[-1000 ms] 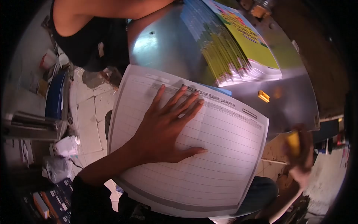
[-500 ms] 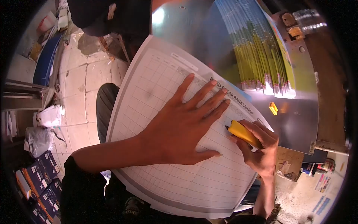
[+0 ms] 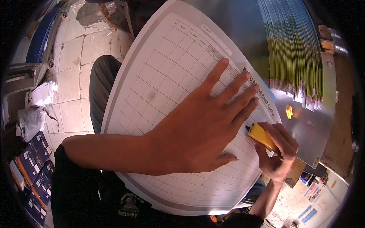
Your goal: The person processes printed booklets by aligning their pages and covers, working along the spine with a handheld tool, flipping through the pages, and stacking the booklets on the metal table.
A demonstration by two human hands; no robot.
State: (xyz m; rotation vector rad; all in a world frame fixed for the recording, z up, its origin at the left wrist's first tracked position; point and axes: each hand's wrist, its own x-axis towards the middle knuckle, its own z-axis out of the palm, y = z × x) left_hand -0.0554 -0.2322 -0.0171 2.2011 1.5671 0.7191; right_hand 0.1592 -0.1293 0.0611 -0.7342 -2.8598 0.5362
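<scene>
A large white printed sheet with a ruled table (image 3: 152, 81) lies across my lap and against the metal table. My left hand (image 3: 197, 129) rests flat on it, fingers spread, its fingertips at the printed heading. At the sheet's right edge, my right hand (image 3: 279, 150) grips a yellow tool with a dark tip (image 3: 261, 136). That tip is over the sheet, just right of my left hand; whether it touches the paper I cannot tell. Beyond the sheet, a small yellow clip-like piece (image 3: 289, 112) lies on the metal table (image 3: 308, 129).
A stack of green and blue booklets (image 3: 294, 57) stands on the metal table at the upper right. Dark boxes (image 3: 36, 182) and a clear plastic bag (image 3: 30, 121) are at the left. Pale floor tiles (image 3: 72, 87) show beyond my knee (image 3: 102, 83).
My right hand has come in from the far right with the yellow tool, over the sheet. The view has shifted, and the person at the upper left has left it. My left hand stays flat.
</scene>
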